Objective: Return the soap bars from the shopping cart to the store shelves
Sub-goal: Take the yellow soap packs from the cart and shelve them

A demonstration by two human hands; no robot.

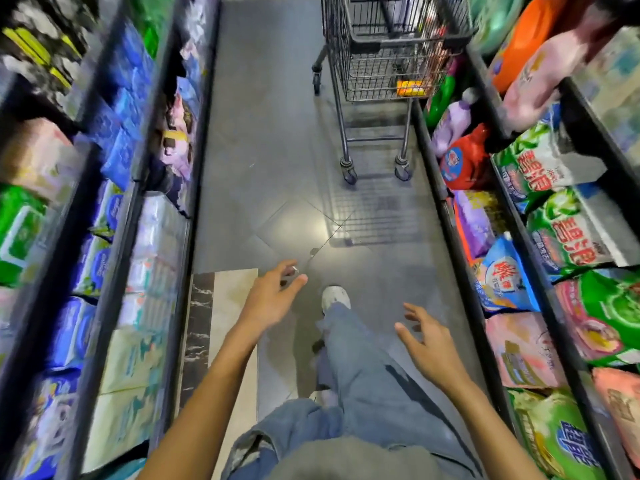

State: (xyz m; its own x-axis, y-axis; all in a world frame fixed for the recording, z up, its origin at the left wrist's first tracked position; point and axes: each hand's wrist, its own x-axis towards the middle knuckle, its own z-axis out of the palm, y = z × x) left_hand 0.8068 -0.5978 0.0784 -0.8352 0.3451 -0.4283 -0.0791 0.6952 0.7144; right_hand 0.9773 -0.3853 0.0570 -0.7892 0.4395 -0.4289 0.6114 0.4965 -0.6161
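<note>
A wire shopping cart (349, 53) stands ahead of me in the aisle, close to the right-hand shelves. A yellow and orange soap bar (411, 88) lies low in its basket. My left hand (272, 294) and my right hand (431, 344) reach forward over the floor, both empty with fingers spread. Both hands are well short of the cart. My leg in jeans and a white shoe (335, 296) is stepping forward between them.
Dark shelves line both sides of the narrow aisle. The left shelves (114, 216) hold blue, white and green soft packs. The right shelves (540, 216) hold detergent bags and bottles. Grey tiled floor (270, 133) runs between them up to the cart.
</note>
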